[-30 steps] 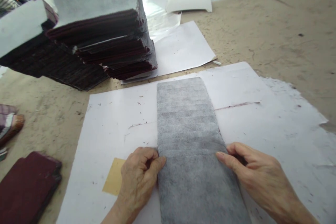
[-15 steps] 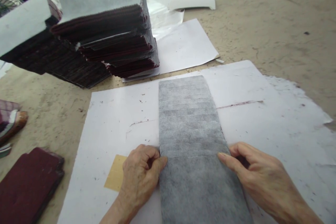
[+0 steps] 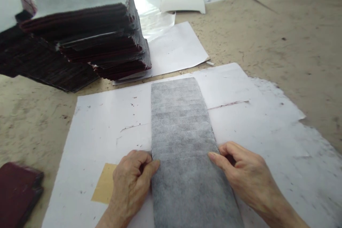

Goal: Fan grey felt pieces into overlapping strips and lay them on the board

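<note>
A long grey fabric-like panel (image 3: 184, 124) with faint cross ridges lies lengthwise in front of me on a large white paper sheet (image 3: 98, 117). My left hand (image 3: 132, 180) pinches its left edge, thumb on top and fingers curled at the side. Opposite, my right hand (image 3: 240, 171) pinches the right edge in the same way. The panel's near end runs out of the bottom of the view, and its underside is hidden. Beside my left hand, a tan square (image 3: 104, 183) lies on the white sheet, partly covered by the hand.
A tall stack of dark-edged panels (image 3: 93, 39) stands at the back left, with another stack (image 3: 42, 60) behind it. A maroon piece (image 3: 18, 192) lies at the lower left. White papers (image 3: 173, 50) and a curved white piece (image 3: 183, 4) rest farther back on the tan table (image 3: 267, 39).
The view has shifted slightly right, so everything appears farther left. Both hands keep their hold on the panel's edges, and the panel lies as before.
</note>
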The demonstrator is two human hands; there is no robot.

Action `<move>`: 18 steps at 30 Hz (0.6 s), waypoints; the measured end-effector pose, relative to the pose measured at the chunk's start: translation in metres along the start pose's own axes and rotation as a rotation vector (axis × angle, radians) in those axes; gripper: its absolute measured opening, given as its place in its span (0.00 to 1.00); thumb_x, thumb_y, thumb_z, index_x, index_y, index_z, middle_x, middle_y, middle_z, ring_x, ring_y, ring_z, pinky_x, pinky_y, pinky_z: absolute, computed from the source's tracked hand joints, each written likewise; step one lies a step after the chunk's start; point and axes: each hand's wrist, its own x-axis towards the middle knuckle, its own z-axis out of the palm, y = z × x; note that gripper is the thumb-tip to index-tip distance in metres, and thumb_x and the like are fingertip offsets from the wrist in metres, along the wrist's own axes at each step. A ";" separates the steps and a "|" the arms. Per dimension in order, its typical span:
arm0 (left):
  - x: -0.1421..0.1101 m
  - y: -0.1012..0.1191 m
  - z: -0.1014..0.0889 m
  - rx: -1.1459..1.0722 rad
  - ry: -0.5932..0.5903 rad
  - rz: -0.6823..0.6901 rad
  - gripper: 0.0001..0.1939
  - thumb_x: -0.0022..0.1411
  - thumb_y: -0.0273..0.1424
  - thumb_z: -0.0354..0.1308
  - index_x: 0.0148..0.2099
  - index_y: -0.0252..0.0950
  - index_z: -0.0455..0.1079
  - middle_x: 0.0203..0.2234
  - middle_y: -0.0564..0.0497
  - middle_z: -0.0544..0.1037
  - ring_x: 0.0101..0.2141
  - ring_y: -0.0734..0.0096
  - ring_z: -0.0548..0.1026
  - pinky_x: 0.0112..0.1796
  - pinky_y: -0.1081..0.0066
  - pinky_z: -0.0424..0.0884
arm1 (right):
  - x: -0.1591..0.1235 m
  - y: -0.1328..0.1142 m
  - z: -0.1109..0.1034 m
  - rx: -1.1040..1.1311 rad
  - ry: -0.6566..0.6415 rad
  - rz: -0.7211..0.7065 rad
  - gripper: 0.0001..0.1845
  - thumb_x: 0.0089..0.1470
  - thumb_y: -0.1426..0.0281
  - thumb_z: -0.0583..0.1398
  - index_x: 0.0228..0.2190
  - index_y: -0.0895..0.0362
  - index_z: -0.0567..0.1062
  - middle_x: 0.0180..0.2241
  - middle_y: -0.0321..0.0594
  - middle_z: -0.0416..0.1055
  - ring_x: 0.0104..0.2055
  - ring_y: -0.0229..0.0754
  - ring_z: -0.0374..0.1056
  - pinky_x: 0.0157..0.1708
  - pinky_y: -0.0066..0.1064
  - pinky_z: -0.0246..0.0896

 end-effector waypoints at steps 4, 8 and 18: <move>-0.001 -0.002 0.001 0.001 0.021 0.011 0.17 0.54 0.43 0.52 0.20 0.38 0.61 0.18 0.54 0.64 0.24 0.69 0.65 0.28 0.70 0.58 | -0.002 0.001 0.000 0.002 -0.001 -0.025 0.16 0.47 0.60 0.54 0.15 0.54 0.61 0.15 0.32 0.60 0.18 0.35 0.56 0.19 0.28 0.51; -0.001 -0.001 0.001 0.030 0.034 0.031 0.17 0.54 0.43 0.52 0.20 0.38 0.61 0.18 0.55 0.65 0.23 0.69 0.65 0.27 0.71 0.59 | -0.002 0.001 0.000 0.001 0.000 -0.033 0.16 0.47 0.61 0.54 0.15 0.54 0.60 0.15 0.33 0.60 0.18 0.35 0.57 0.19 0.28 0.51; -0.003 -0.002 0.009 0.242 0.135 0.145 0.14 0.56 0.39 0.52 0.22 0.38 0.62 0.18 0.53 0.67 0.23 0.68 0.66 0.27 0.68 0.61 | -0.005 0.000 0.006 -0.172 0.053 -0.039 0.12 0.46 0.63 0.55 0.17 0.54 0.61 0.18 0.34 0.63 0.19 0.37 0.60 0.18 0.28 0.52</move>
